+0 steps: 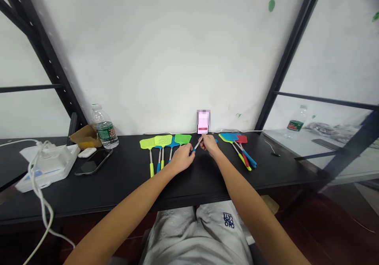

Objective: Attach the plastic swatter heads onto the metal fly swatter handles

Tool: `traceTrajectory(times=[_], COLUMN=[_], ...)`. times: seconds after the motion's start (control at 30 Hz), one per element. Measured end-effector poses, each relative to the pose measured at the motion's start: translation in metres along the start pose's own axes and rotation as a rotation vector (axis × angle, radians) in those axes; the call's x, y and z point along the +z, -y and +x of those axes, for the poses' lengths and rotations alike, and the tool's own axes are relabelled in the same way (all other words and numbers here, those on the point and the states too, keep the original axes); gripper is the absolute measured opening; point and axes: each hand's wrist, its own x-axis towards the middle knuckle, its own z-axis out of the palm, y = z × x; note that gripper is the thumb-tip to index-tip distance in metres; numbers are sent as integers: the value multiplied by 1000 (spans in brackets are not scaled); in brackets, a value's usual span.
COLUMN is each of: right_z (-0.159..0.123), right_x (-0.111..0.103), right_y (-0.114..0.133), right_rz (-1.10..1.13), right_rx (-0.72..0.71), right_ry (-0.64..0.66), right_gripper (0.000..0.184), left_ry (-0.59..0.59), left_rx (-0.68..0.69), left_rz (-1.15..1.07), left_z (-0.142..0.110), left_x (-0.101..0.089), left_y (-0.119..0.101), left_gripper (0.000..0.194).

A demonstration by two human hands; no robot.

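Note:
My left hand (183,157) is closed around the blue handle of a fly swatter (196,146) held just above the black table (124,186). My right hand (209,143) pinches the thin metal rod of the same swatter near its far end. A bit of its blue head shows behind my right hand. To the left lie several swatters with yellow-green and green heads (161,141). To the right lies another bunch of swatters (237,142) in blue, red and yellow-green.
A phone (203,122) stands against the white wall behind my hands. At the left are a water bottle (104,127), a cardboard box (85,137), an earbud case (87,152), a dark phone (94,162) and a white power strip with cables (47,163). Black shelf posts flank the table.

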Motion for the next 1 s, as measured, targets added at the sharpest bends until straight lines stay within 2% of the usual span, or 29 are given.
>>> traceTrajectory(times=[0.1, 0.17, 0.37, 0.43, 0.53, 0.6, 0.67, 0.8, 1.0], right_z=[-4, -5, -5, -4, -3, -3, -3, -1, 6], right_x=[2, 2, 5, 4, -4, -12, -17, -16, -4], right_y=[4, 4, 2, 1, -1, -3, -5, -11, -21], right_rz=[186, 229, 127, 60, -191, -421, -596, -726, -856], right_rx=[94, 108, 80, 49, -13, 14, 90, 189, 204], right_ry=[155, 206, 385, 315, -9, -208, -322, -370, -257], right_gripper=[42, 41, 42, 44, 39, 30, 32, 61, 80], left_ry=[5, 13, 58, 66, 66, 74, 83, 90, 103], left_rx=[-37, -62, -94, -105, -116, -127, -130, -122, -129], left_rz=[22, 37, 91, 111, 136, 146, 146, 136, 144], left_z=[0, 1, 1, 1, 1, 1, 0, 0, 1], left_x=[-1, -2, -1, -1, -1, 0, 0, 0, 0], left_y=[-1, -2, -1, -1, -1, -1, -1, -1, -1], left_gripper=[12, 13, 16, 16, 18, 19, 18, 16, 17])
